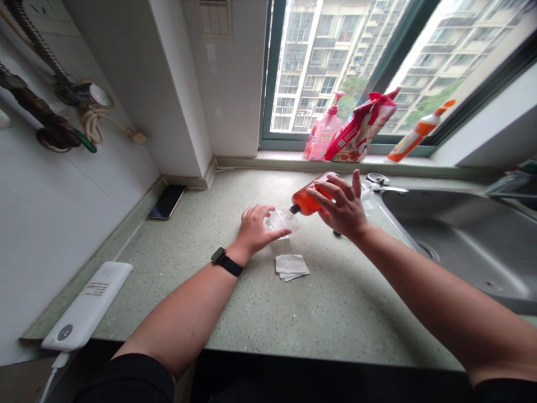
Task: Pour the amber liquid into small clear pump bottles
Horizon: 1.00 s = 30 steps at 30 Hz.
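My left hand, with a black watch at the wrist, curls its fingers and thumb around a small clear container on the counter. A red-orange bottle is in the grip of my right hand, tilted steeply with its dark neck pointing down to the left. The bottle's mouth is at the clear container's opening. Whether liquid is flowing is too small to tell. Just in front of the container lies a folded white tissue. A small dark cap-like thing sits under my right hand, partly hidden.
A steel sink with a faucet is at the right. On the sill stand a pink pump bottle, a red bag and an orange-white bottle. A phone and a white power bank lie at the left.
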Each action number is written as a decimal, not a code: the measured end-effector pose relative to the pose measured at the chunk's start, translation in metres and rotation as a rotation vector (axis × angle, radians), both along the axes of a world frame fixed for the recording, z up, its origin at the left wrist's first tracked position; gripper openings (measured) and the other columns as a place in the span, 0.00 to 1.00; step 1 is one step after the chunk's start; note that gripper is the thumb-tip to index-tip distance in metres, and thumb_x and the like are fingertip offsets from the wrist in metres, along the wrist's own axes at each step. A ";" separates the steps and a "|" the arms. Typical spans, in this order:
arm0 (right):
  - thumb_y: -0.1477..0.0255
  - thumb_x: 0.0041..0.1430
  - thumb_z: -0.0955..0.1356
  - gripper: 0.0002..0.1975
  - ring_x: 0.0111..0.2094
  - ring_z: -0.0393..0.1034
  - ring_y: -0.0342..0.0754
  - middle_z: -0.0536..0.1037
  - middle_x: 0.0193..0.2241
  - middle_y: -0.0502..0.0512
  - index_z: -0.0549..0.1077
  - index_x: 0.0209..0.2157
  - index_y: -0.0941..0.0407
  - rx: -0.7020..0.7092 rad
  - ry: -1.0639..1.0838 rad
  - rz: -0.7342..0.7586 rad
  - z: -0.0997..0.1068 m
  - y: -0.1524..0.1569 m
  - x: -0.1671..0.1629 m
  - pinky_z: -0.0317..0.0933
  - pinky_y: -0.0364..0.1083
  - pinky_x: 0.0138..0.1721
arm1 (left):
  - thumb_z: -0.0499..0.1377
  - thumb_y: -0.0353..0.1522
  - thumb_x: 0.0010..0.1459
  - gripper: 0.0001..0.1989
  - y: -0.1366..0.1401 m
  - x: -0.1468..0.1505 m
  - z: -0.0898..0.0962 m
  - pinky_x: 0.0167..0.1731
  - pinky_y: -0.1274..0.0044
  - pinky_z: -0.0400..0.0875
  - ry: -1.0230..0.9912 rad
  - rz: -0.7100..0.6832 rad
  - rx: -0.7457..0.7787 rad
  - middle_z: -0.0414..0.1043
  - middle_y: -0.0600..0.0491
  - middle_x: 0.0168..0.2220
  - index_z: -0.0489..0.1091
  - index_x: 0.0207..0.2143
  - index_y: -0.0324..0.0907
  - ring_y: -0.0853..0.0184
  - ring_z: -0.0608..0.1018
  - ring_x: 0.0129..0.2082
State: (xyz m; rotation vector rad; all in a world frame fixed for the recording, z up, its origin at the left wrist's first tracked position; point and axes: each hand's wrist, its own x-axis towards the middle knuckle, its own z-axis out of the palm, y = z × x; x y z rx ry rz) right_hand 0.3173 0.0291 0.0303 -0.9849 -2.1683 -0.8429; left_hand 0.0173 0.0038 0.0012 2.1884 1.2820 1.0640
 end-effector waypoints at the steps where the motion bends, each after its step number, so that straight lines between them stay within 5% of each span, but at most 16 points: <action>1: 0.79 0.60 0.73 0.45 0.67 0.67 0.65 0.77 0.63 0.50 0.61 0.72 0.31 -0.007 0.002 -0.001 0.000 0.000 0.000 0.38 0.82 0.76 | 0.75 0.57 0.52 0.34 0.000 0.000 0.000 0.61 0.55 0.70 0.002 0.001 0.003 0.80 0.50 0.47 0.74 0.53 0.48 0.53 0.82 0.49; 30: 0.78 0.61 0.73 0.45 0.67 0.68 0.64 0.77 0.62 0.51 0.59 0.73 0.32 0.000 -0.024 0.003 0.005 -0.004 0.001 0.44 0.79 0.76 | 0.75 0.57 0.51 0.35 -0.001 0.000 0.000 0.62 0.54 0.69 -0.003 -0.002 -0.006 0.80 0.50 0.47 0.74 0.53 0.48 0.53 0.82 0.49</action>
